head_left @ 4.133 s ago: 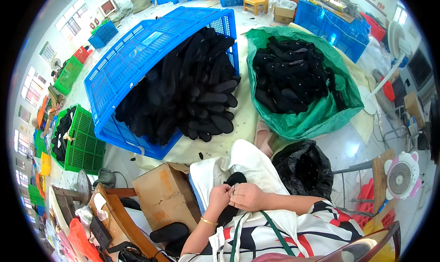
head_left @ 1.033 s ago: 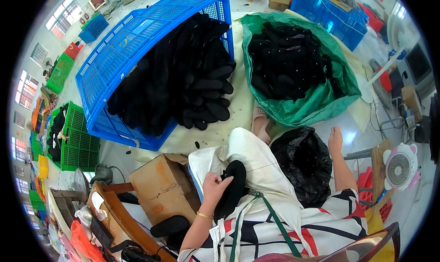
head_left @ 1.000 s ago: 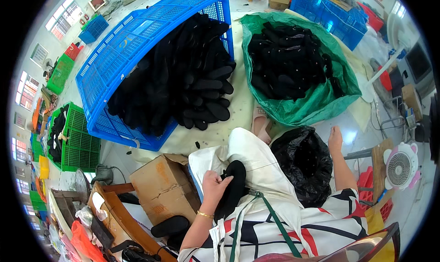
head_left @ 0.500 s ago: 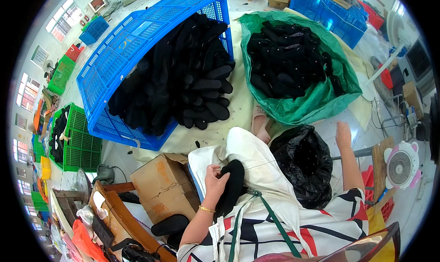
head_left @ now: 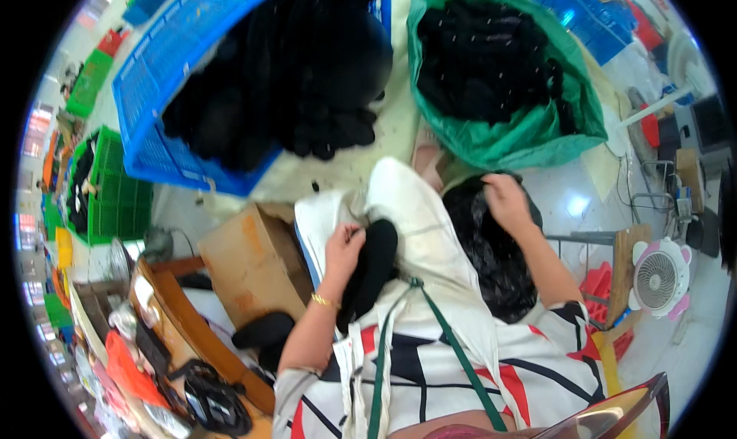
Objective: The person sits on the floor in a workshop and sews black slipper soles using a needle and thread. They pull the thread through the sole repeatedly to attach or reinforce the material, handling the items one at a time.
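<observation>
On my lap, over a white apron [head_left: 411, 201], lies a black cloth shoe [head_left: 376, 255], long and rounded at the far end. My left hand [head_left: 345, 245] pinches its left edge, thumb and fingertips together. My right hand [head_left: 507, 201] hovers over the black plastic bag [head_left: 491, 262] to the right of my lap, its fingers drawn together. Whatever those fingers hold is too small to make out. More black shoes [head_left: 263, 330] rest by my left forearm.
Ahead, a tipped blue crate [head_left: 146, 132] spills black shoes, and a green sack [head_left: 491, 151] holds black pieces. A cardboard box [head_left: 249, 259] stands at my left knee. A wooden drawer [head_left: 207, 339] is lower left; a small fan [head_left: 658, 276] is at right.
My right hand has come in from far right toward my lap, over the black bag. A thin thread that ran right from the shoe no longer shows clearly. The view has tilted down.
</observation>
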Demonstrator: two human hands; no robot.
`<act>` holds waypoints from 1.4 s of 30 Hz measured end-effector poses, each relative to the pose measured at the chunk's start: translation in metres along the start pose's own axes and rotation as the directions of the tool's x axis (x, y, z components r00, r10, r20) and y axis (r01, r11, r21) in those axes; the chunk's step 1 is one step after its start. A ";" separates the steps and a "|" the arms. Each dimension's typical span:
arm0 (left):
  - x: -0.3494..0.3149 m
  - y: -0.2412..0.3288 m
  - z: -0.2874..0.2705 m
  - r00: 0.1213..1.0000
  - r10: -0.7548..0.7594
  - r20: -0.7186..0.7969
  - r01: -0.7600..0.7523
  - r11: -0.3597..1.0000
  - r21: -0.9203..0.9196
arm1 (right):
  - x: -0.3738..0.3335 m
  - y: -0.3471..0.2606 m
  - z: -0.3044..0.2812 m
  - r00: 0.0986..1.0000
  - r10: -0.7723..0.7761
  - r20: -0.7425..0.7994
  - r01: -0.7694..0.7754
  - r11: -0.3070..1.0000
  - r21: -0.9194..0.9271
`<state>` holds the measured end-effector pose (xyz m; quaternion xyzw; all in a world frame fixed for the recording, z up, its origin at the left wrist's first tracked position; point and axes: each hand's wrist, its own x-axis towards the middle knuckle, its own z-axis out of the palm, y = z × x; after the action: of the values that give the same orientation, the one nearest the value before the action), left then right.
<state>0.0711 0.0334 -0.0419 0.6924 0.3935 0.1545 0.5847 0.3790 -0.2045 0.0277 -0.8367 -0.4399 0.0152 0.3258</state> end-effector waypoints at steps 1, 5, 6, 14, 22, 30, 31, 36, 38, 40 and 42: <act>0.001 0.005 0.000 1.000 0.021 0.018 -0.021 1.000 0.012 | 0.000 -0.036 0.015 0.993 -0.076 0.093 0.067 0.993 0.096; -0.011 0.013 -0.016 0.999 -0.009 0.045 0.014 0.994 -0.106 | -0.011 -0.123 0.074 0.816 -0.476 0.328 0.413 0.877 0.243; -0.009 0.017 -0.015 0.999 -0.010 0.050 0.013 0.998 -0.063 | -0.016 -0.120 0.088 0.805 -0.480 0.350 0.434 0.877 0.205; -0.026 0.077 -0.024 0.970 -0.199 0.137 0.168 0.964 0.207 | -0.030 -0.142 0.097 0.888 -0.394 0.237 0.300 0.887 0.350; -0.030 0.049 -0.019 0.918 -0.293 0.266 0.359 0.900 -0.248 | -0.038 -0.163 0.101 0.917 -0.245 0.316 0.047 0.851 0.523; -0.031 0.048 -0.042 0.769 -0.396 0.503 0.636 0.561 -0.531 | -0.014 -0.164 0.112 0.862 -0.334 0.380 0.186 0.908 0.376; -0.032 0.048 -0.042 0.791 -0.412 0.452 0.608 0.611 -0.506 | -0.011 -0.167 0.114 0.873 -0.332 0.359 0.194 0.910 0.367; -0.036 0.053 -0.032 0.852 -0.427 0.303 0.523 0.669 -0.528 | -0.005 -0.168 0.127 0.907 -0.314 0.279 0.206 0.911 0.356; -0.038 0.046 -0.029 0.850 -0.436 0.297 0.523 0.622 -0.583 | -0.006 -0.166 0.131 0.896 -0.340 0.287 0.240 0.912 0.332; -0.038 0.045 -0.026 0.844 -0.439 0.307 0.524 0.558 -0.643 | -0.005 -0.165 0.132 0.882 -0.355 0.309 0.261 0.915 0.307; -0.038 0.048 -0.025 0.840 -0.437 0.323 0.520 0.478 -0.708 | -0.003 -0.166 0.132 0.864 -0.368 0.343 0.277 0.917 0.286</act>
<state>0.0476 0.0224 0.0190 0.2416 0.4359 0.1044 0.8606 0.2151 -0.0702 0.0162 -0.6877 -0.6256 0.1766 0.3231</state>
